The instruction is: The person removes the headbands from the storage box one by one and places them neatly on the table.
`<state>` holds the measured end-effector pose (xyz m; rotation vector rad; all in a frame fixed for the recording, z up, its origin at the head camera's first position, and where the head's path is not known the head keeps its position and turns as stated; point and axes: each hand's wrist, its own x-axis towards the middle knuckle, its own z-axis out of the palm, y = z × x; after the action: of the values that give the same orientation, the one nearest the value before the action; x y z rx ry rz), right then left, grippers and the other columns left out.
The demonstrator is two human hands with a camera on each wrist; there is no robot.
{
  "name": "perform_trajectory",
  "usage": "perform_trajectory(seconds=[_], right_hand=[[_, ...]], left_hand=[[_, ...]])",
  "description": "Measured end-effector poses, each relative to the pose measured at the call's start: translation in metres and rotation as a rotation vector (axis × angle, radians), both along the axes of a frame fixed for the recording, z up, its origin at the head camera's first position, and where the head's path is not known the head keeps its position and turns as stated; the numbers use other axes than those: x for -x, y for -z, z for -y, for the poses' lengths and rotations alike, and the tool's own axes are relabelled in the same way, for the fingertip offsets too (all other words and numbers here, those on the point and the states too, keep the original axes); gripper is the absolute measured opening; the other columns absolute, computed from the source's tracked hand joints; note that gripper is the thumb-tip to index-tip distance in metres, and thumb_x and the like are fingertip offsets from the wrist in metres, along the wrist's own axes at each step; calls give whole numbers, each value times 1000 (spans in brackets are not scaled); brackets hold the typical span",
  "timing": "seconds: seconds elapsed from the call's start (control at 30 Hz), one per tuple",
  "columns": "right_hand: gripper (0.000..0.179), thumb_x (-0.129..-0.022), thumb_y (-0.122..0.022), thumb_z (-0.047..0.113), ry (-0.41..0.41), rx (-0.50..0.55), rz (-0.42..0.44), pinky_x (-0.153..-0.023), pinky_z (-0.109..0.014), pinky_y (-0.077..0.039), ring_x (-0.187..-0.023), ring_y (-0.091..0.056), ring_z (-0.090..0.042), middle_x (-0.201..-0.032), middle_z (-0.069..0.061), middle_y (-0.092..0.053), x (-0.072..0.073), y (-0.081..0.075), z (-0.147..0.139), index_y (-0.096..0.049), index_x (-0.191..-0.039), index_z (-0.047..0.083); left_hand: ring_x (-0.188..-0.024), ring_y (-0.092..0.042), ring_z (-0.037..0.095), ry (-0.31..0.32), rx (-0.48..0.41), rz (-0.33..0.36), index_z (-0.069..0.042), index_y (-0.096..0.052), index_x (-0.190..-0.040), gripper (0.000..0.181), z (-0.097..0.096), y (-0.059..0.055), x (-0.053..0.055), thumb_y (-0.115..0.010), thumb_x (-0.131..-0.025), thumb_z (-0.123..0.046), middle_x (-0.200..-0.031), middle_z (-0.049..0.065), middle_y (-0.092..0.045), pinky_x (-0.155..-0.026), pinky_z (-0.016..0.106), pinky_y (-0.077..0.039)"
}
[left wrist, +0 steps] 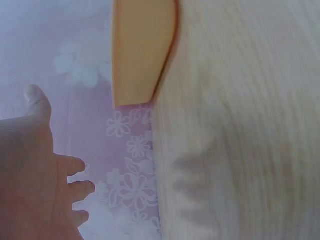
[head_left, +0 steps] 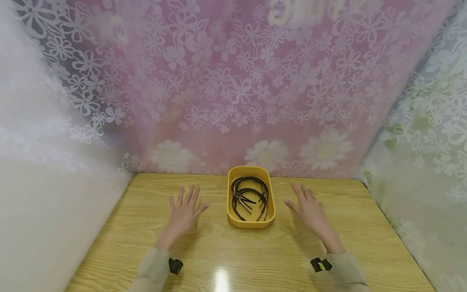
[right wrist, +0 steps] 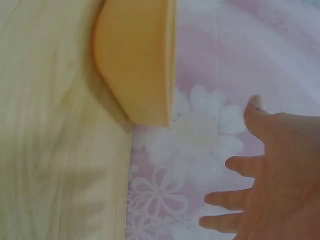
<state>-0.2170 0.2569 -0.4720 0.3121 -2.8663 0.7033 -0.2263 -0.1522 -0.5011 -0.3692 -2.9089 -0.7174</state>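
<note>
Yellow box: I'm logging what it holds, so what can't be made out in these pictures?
- Head view: the exact number of black headbands in the yellow box; they overlap.
- Head view: their fine details, too small.
- Both wrist views: the contents, hidden by the box's wall; the top edge cuts the box off.
</note>
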Motion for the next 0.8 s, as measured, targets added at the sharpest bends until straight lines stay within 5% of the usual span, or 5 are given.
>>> perform_trajectory(seconds=[0.17,0.33,0.47,0.67,0.8], right_hand=[[64,-109,-47,38,-56,181,90,-104,-73,-35,-138,-35,-57,-154,-35,-34,11,-17,-3,-32,-157,-2],[55,-110,-45,36,-21,405,120,-89,-55,-56,-117,-62,-48,-142,-30,-54,29,-15,-8,-43,-152,1],[48,-110,-46,28,-4,578,151,-83,-51,-60,-104,-68,-44,-132,-32,-60,34,-22,0,-49,-146,-4],[50,-109,-49,27,19,721,230,-84,-52,-59,-90,-73,-20,-130,-33,-60,64,4,-5,-48,-146,-6],[55,-109,-50,30,10,740,297,-84,-51,-59,-98,-72,-35,-131,-35,-58,76,15,-2,-44,-147,-9]], left_hand=[[-150,-26,43,39,-153,49,-7,-30,-160,71,-2,-16,12,-46,-106,-50,-160,21,-36,-115,72,-17],[-134,-52,41,56,-329,115,-8,-38,-157,62,-6,-23,31,-39,-110,-47,-152,18,-49,-109,59,-41],[-123,-61,38,72,-521,154,-8,-46,-152,61,-8,-21,48,-31,-110,-50,-143,17,-58,-103,59,-47],[-117,-64,40,58,-811,281,-4,-54,-145,65,-19,-11,65,-29,-110,-52,-137,23,-61,-98,61,-49],[-117,-64,43,36,-876,359,-1,-55,-142,80,-31,-5,73,-27,-104,-66,-136,27,-59,-99,61,-49]])
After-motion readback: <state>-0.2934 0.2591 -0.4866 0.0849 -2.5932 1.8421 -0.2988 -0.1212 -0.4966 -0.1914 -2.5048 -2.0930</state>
